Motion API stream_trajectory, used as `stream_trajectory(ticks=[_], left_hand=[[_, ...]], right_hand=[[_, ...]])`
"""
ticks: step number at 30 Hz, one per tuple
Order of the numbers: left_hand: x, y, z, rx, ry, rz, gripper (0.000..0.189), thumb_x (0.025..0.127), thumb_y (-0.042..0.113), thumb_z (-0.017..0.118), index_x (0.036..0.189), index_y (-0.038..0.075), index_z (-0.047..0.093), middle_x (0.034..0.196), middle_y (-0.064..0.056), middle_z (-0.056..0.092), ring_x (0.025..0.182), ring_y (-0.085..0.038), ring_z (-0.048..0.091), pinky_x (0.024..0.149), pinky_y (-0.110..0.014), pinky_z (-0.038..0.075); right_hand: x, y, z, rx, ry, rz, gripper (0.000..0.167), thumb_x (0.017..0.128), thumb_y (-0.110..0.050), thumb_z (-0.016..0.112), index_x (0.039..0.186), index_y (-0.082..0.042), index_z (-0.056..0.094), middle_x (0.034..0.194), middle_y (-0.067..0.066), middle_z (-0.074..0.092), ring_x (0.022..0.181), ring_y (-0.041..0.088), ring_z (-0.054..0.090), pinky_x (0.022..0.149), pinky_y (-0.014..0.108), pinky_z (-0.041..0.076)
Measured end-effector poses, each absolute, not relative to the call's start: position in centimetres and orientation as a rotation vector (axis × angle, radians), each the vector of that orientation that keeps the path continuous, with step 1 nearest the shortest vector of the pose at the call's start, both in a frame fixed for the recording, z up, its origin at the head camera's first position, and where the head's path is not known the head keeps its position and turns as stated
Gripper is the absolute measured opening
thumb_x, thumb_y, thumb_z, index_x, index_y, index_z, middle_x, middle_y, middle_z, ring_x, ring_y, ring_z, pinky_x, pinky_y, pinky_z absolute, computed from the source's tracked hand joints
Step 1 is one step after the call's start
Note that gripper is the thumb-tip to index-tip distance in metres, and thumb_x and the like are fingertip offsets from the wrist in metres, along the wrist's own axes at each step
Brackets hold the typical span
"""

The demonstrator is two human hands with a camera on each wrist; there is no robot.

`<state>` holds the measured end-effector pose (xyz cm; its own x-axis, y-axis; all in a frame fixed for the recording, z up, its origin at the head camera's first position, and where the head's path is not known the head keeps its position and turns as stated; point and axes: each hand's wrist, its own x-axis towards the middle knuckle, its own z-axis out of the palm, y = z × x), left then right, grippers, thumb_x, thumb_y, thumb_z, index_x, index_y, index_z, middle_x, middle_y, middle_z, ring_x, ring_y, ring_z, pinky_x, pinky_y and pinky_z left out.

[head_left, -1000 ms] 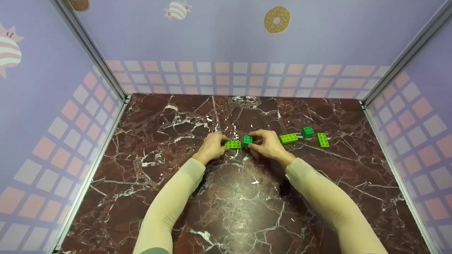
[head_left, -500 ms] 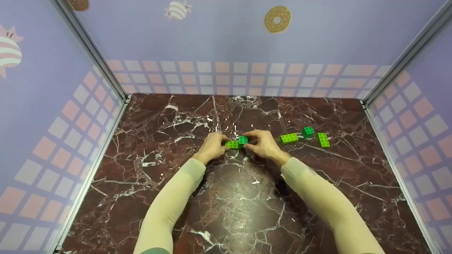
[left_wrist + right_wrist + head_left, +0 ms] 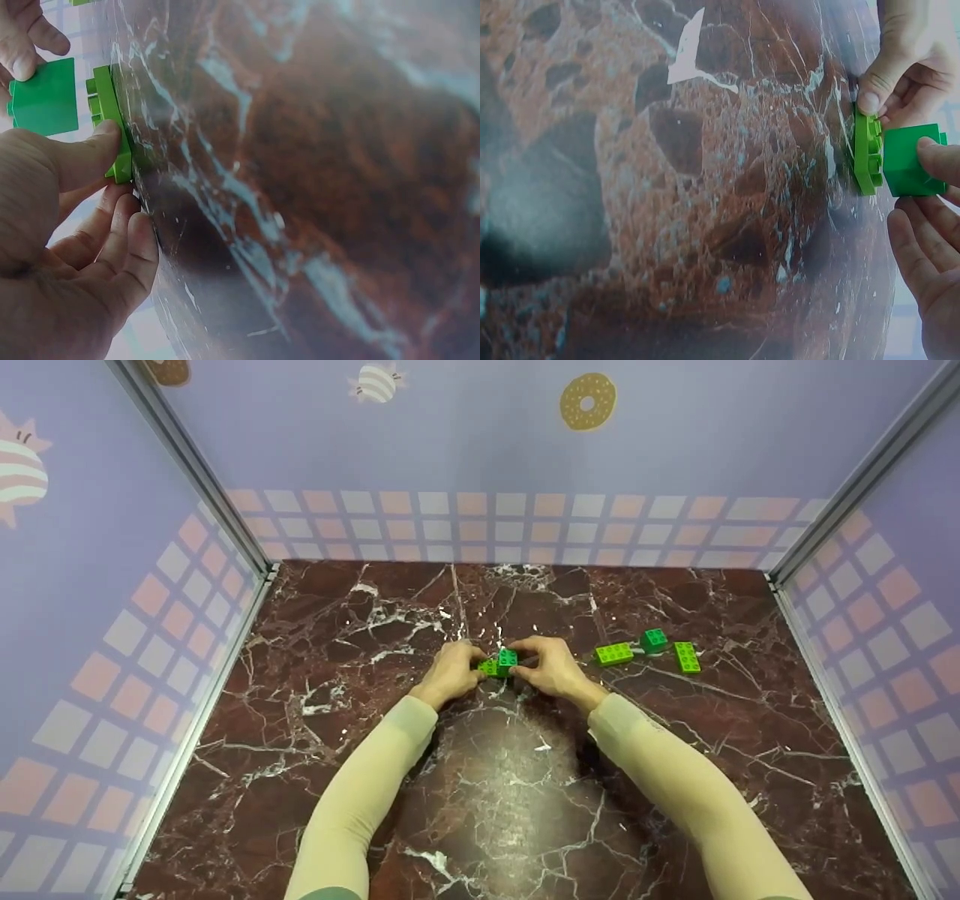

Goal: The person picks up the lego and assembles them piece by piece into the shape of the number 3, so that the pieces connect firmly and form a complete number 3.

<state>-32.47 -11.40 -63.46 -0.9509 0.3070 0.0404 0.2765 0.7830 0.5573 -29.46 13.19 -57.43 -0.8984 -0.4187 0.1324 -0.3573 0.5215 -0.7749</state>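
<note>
Pinched at its left end by the left hand (image 3: pixel 450 669), thumb on the near side and fingers on the far side: flat lime brick (image 3: pixel 489 668), studs up on the dark red marbled surface (image 3: pixel 517 780), about midway between left and right edges. Laid lengthwise from left to right, roughly parallel to the far edge, with its free end toward the right edge. Pinched likewise, near side and far side, by the right hand (image 3: pixel 553 666): green block (image 3: pixel 508 658), upright, its two-by-two studs pointing up, with no clearly longer side across the top. Held just above the right end of the flat lime brick, with a narrow gap between the two in both wrist views.

Toward the right edge, well apart from the pinched pair: second lime brick (image 3: pixel 615 654), lengthwise left to right, turned slightly toward the far edge at its right end; just beside that end, second green block (image 3: pixel 654 640), studs up; farther right, third lime brick (image 3: pixel 686 657), lengthwise from far to near, roughly along the right edge.
</note>
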Motion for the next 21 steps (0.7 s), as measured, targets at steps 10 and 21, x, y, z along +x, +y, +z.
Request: stream_trajectory(ticks=[10,21], left_hand=[[-32.4,-11.4,-63.1,0.487,2.905,0.911,0.030,0.090,0.020,0.088,0.121,0.018,0.089,0.113,-0.005,0.078,0.113,-0.034,0.074,0.105,-0.052,0.059],[-31.4,-11.2,-61.6,0.513,2.931,0.877,0.028,0.090,0.015,0.088,0.118,0.011,0.088,0.110,-0.009,0.078,0.108,-0.036,0.074,0.100,-0.051,0.060]], right_hand=[[-29.7,12.6,-57.5,-0.683,2.664,-1.358,0.041,0.094,-0.003,0.086,0.134,0.004,0.078,0.132,0.025,0.080,0.110,0.042,0.084,0.099,0.049,0.069],[-29.7,12.4,-57.8,-0.667,2.662,-1.361,0.042,0.094,-0.003,0.086,0.134,0.005,0.077,0.131,0.025,0.080,0.111,0.041,0.084,0.099,0.048,0.069]])
